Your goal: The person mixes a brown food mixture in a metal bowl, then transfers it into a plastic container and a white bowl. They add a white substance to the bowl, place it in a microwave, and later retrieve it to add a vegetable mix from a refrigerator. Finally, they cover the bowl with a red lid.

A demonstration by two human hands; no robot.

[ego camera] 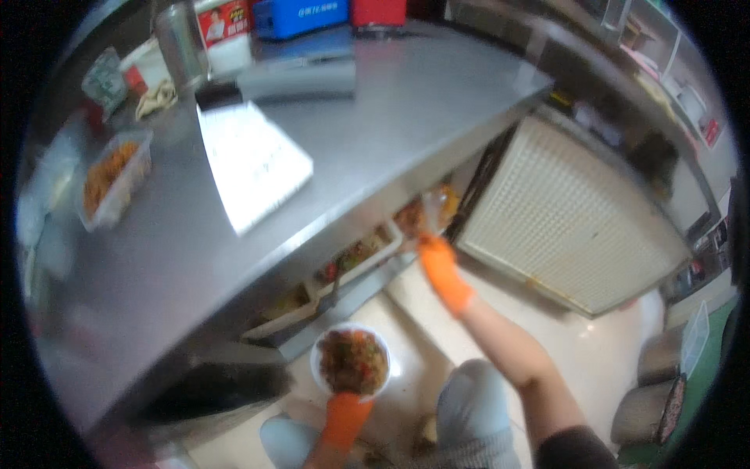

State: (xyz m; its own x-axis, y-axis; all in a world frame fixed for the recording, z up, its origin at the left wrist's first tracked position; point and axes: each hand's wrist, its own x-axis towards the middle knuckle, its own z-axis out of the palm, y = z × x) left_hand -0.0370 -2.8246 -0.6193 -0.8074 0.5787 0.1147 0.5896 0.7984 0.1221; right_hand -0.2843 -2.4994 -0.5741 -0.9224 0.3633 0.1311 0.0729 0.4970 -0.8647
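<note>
My left hand (pixel 347 413), in an orange glove, grips the near side of a round white bowl (pixel 314 362). Chopped mixed food (pixel 351 359) with red and green bits fills it. My right hand (pixel 436 258), also orange-gloved, reaches to the opening of an under-counter cabinet, beside a container of reddish food (pixel 410 217). Its fingers are blurred, so whether they hold anything is unclear. A bag or pack with something yellow (pixel 446 204) lies just beyond that hand. Left of it are a white tray of red and green food (pixel 357 258) and another pale tray (pixel 281 321).
The cabinet door (pixel 574 217) stands swung out at right. Above runs a steel counter (pixel 375 140) with a sharp front edge, bearing paper sheets (pixel 252 164) and a plastic tub of orange-brown food (pixel 114 179). Dark cylindrical containers (pixel 641 410) are at lower right.
</note>
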